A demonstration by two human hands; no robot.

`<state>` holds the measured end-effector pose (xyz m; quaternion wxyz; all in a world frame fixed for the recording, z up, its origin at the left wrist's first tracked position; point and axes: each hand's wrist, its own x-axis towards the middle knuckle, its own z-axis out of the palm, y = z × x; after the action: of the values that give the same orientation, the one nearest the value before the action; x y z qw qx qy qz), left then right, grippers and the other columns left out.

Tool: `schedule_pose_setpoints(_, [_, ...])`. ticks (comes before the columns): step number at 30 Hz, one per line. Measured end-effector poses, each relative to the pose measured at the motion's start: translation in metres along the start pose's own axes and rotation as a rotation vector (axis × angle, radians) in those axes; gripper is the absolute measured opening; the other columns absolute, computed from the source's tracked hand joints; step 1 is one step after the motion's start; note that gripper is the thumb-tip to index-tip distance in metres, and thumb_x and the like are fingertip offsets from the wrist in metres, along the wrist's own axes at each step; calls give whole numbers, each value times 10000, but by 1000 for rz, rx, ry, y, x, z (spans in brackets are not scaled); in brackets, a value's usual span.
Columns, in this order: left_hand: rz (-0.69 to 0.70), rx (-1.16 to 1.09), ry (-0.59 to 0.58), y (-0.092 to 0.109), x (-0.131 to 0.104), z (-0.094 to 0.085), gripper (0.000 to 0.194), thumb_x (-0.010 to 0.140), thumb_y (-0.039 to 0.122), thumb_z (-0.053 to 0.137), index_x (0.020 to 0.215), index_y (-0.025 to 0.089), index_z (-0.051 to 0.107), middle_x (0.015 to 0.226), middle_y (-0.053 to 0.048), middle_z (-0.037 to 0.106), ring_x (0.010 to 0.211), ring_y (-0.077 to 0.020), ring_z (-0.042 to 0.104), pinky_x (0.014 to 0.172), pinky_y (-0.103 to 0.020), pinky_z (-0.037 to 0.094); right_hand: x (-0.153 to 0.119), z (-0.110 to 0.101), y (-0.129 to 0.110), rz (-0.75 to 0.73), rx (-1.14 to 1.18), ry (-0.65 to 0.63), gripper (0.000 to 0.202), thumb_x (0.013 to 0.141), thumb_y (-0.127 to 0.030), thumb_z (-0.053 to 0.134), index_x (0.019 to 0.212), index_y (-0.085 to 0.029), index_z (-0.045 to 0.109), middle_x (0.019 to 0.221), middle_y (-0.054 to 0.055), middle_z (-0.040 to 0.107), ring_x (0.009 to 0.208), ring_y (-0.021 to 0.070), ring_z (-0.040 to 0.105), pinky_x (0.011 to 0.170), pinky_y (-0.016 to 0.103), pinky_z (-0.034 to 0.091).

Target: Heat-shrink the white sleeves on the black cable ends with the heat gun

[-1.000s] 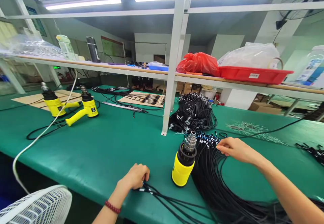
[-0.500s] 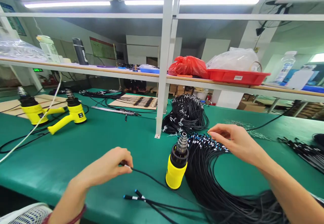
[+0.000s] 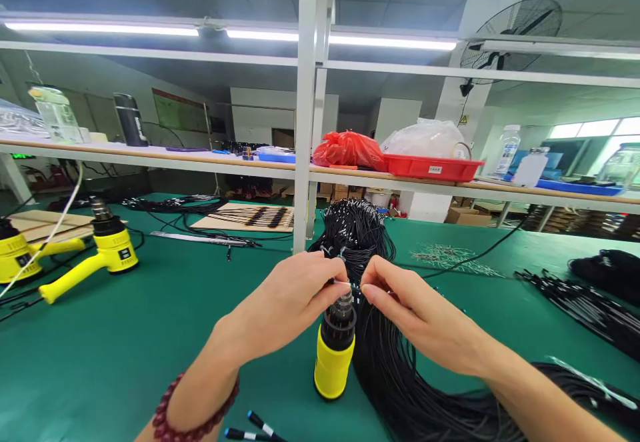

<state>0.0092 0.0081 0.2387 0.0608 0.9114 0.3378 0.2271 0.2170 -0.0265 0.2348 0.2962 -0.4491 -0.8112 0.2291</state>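
a thin black cable end (image 3: 349,285) with a pale sleeve is held level just above the metal nozzle of the upright yellow heat gun (image 3: 334,355), which stands on the green tabletop (image 3: 165,335) in front of the person. the left hand (image 3: 287,305) pinches the cable from the left, its fingers (image 3: 334,274) closed narrow on it; the right hand (image 3: 415,315) pinches it from the right, thumb and forefinger drawn tight on the same piece. the two hands almost meet over the nozzle. a red bead bracelet (image 3: 193,422) circles the left wrist. just right of the heat gun, under the right forearm, lies a large bundle of black cables (image 3: 400,389), sweeping off toward the right edge. two loose cable ends (image 3: 253,427) with blue tips lie near the lower edge. behind the hands sits another coiled cable bundle (image 3: 355,229) beside the white rack post (image 3: 305,115). well to the left, two more yellow heat guns (image 3: 100,255) lie on the tabletop. on the shelf above rest a red tray (image 3: 433,165) and a red bag (image 3: 347,150).
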Motion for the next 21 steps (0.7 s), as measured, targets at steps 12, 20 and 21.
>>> schedule_pose_setpoints(12, [-211,-35,26,-28,1,23,355,948,438,414,717,176,475,688,22,515,670,-141,427,613,-260,281,30,9,45,31,-70,130,246,900,-311,496,721,-148,456,680,-22,475,620,93,366,548,222,272])
schedule_pose_setpoints(20, [-309,-333,98,-41,8,41,383,942,454,394,715,172,521,659,40,522,609,-109,400,562,-235,293,38,14,55,75,-102,158,260,861,-326,533,684,-147,467,657,-16,508,597,92,397,532,213,284])
schedule_pose_setpoints(21, [-316,-338,107,-41,9,41,370,934,447,415,715,171,526,661,41,525,612,-109,397,561,-235,291,39,14,56,78,-108,161,256,857,-324,535,684,-147,469,657,-16,515,598,94,405,534,214,287])
